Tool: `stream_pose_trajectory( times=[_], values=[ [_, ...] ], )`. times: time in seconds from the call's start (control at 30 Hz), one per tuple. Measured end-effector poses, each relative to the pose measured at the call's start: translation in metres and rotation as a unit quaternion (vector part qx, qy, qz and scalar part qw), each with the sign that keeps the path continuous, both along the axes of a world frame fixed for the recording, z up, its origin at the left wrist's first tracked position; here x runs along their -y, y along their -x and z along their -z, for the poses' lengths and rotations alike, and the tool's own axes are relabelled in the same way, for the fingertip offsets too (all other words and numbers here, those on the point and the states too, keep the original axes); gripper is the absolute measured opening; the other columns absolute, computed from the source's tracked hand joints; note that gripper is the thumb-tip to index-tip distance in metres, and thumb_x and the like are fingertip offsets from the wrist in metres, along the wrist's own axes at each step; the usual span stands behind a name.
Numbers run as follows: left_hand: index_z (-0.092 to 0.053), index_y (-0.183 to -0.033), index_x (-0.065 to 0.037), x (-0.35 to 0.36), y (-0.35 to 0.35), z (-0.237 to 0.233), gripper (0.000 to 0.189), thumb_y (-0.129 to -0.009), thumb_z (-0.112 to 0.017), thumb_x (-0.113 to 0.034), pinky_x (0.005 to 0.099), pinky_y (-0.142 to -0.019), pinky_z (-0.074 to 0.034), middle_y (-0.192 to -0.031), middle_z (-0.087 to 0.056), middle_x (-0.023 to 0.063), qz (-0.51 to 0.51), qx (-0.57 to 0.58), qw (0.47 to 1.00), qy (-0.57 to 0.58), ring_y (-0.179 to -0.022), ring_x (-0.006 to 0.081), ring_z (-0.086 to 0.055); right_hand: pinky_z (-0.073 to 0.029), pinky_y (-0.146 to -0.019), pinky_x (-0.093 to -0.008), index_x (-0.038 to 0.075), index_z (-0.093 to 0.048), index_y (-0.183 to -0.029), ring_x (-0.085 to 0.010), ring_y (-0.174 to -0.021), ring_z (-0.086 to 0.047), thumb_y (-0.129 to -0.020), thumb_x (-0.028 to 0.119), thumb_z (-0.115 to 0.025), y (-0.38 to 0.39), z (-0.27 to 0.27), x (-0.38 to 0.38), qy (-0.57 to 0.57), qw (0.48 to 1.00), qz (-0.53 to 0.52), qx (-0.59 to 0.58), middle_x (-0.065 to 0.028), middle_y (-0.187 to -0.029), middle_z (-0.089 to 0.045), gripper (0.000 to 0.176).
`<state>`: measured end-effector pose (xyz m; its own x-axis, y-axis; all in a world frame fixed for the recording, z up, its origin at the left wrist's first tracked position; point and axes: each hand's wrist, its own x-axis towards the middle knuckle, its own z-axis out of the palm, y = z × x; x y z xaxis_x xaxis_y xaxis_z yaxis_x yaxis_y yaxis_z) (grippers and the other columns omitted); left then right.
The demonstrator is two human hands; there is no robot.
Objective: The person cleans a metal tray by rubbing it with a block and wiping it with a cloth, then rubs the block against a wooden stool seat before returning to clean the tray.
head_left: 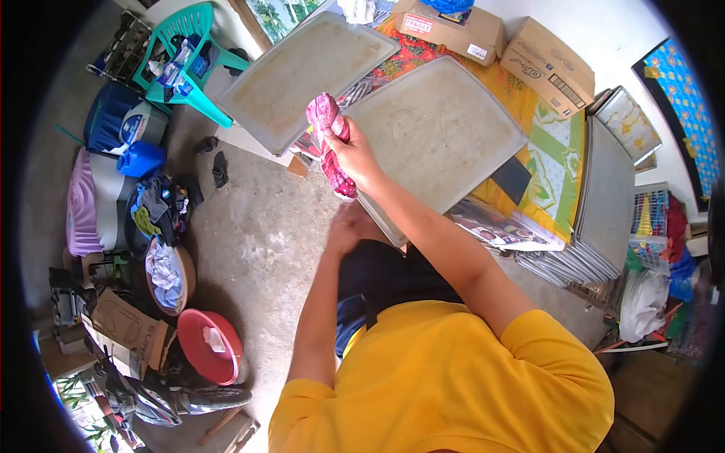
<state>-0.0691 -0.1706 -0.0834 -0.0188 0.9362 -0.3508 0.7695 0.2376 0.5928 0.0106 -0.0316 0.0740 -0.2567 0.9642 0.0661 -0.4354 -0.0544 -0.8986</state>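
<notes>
Trays (445,124) obstruct the table (555,140); the floor (260,226) beside leaves passage.

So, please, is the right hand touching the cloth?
Touching: the head view shows the right hand closed on the bunched cloth.

Grey rectangular tray (442,121) upper centre, on yellow floral tablecloth (566,162) — second grey rectangular tray (313,75) to its left, brown cardboard box (545,64) to its right. Green plastic chair (202,103) upper left; round red plastic basin (196,357) lower left.
</notes>
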Motion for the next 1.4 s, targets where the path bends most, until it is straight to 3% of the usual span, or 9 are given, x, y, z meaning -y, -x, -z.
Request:
stream_pose_trajectory(
  times=[0.07,0.23,0.3,0.37,0.47,0.67,0.9,0.93,1.4],
  values=[
    [-0.030,-0.153,-0.020,-0.012,0.055,0.047,0.064,-0.097,-0.040,-0.050,0.0734,-0.108,-0.007,-0.152,-0.038,0.0136,-0.190,-0.102,0.937,0.275,-0.145,0.0352,-0.026,-0.047,-0.068,-0.0275,0.003,-0.056,-0.110,-0.0089,-0.074,-0.055,-0.097,0.017,-0.062,-0.005,-0.004,0.000,-0.009,1.000,0.009,-0.003,-0.0006,-0.084,-0.061,0.020],
    [-0.046,-0.144,-0.018,-0.009,0.039,0.031,0.056,-0.098,-0.047,-0.049,0.0573,-0.116,-0.016,-0.150,-0.042,0.0101,-0.101,-0.097,0.978,-0.154,-0.145,0.0394,-0.020,-0.049,-0.073,-0.0285,0.003,-0.055,-0.110,-0.0093,-0.079,-0.055,-0.097,0.019,-0.062,-0.016,0.007,-0.011,-0.015,0.997,0.076,0.016,-0.0019,-0.089,-0.062,0.022],
    [-0.041,-0.147,-0.015,-0.009,0.015,0.040,0.063,-0.097,-0.049,-0.052,0.0540,-0.118,-0.014,-0.153,-0.036,0.0143,-0.030,0.229,0.972,-0.034,-0.147,0.0363,-0.019,-0.049,-0.081,-0.0338,0.002,-0.054,-0.114,-0.0182,-0.087,-0.061,-0.096,0.023,-0.063,-0.016,0.013,-0.009,-0.026,0.994,0.070,0.084,-0.0092,-0.096,-0.065,0.029],
    [-0.036,-0.149,-0.012,-0.011,0.003,-0.007,0.070,-0.095,-0.049,-0.055,0.0630,-0.115,-0.011,-0.152,-0.036,0.0191,-0.169,0.055,0.971,0.161,-0.146,0.0361,-0.020,-0.049,-0.084,-0.0363,0.002,-0.053,-0.117,-0.0246,-0.092,-0.064,-0.095,0.025,-0.063,-0.013,0.011,0.000,-0.062,0.984,0.070,0.148,-0.0140,-0.100,-0.066,0.034],
    [-0.037,-0.148,-0.006,-0.008,0.020,0.010,0.073,-0.096,-0.047,-0.057,0.0622,-0.113,-0.018,-0.145,-0.046,0.0209,-0.158,-0.323,0.933,-0.007,-0.140,0.0386,-0.035,-0.047,-0.087,-0.0321,0.003,-0.050,-0.121,-0.0151,-0.094,-0.057,-0.095,0.020,-0.062,-0.029,0.005,0.001,-0.086,0.976,0.084,0.181,-0.0066,-0.102,-0.062,0.034],
    [-0.006,-0.155,-0.007,-0.026,-0.044,-0.083,0.079,-0.098,-0.056,-0.028,0.0376,-0.102,-0.041,-0.139,-0.049,0.0201,-0.276,0.461,0.841,-0.060,-0.125,0.0292,-0.050,-0.043,-0.099,-0.0403,0.004,-0.036,-0.136,-0.0323,-0.120,-0.054,-0.095,0.030,-0.061,-0.143,0.018,-0.056,-0.101,0.918,0.295,0.246,-0.0238,-0.131,-0.052,0.055],
    [0.014,-0.153,-0.010,-0.015,-0.067,-0.052,0.093,-0.088,-0.051,0.008,0.0381,-0.099,-0.048,-0.151,-0.029,0.0211,-0.237,0.493,0.832,-0.089,-0.126,0.0300,-0.048,-0.038,-0.101,-0.0554,0.016,-0.031,-0.145,-0.0403,-0.128,-0.046,-0.096,0.038,-0.054,-0.286,0.028,-0.059,-0.097,0.659,0.319,0.674,-0.0237,-0.141,-0.046,0.059],
    [0.019,-0.152,-0.016,-0.016,-0.073,-0.098,0.094,-0.090,-0.047,0.007,0.0378,-0.070,-0.061,-0.147,-0.034,0.0228,-0.262,0.524,0.810,-0.023,-0.115,0.0326,-0.058,-0.034,-0.106,-0.0581,0.016,-0.032,-0.146,-0.0402,-0.134,-0.041,-0.096,0.041,-0.052,-0.297,0.048,-0.065,-0.111,0.584,0.281,0.754,-0.0230,-0.145,-0.042,0.059],
    [0.029,-0.147,-0.022,-0.018,-0.067,-0.098,0.097,-0.093,-0.048,0.002,0.0329,-0.050,-0.062,-0.139,-0.041,0.0262,-0.255,0.529,0.809,0.016,-0.086,0.0303,-0.069,-0.016,-0.117,-0.0514,0.017,-0.049,-0.138,-0.0321,-0.143,-0.031,-0.084,0.068,-0.051,-0.223,0.076,-0.234,-0.228,0.635,0.188,0.714,-0.0161,-0.150,-0.040,0.074]
  ],
)
